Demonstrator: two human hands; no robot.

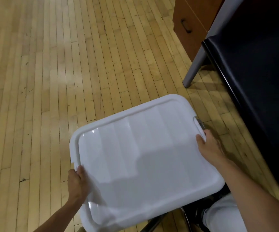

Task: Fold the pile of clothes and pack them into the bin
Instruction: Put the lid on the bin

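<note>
Wooden floor (51,81), dark chair (261,81) at right. I hold the white bin lid (143,161) flat between us: left hand (77,183) grips near-left edge, right hand (210,148) grips right edge. Bin and clothes unseen.

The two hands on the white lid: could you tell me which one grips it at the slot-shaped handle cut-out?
The right hand, at the white lid's edge nearest the dark chair; the left hand grips a plain edge.
</note>
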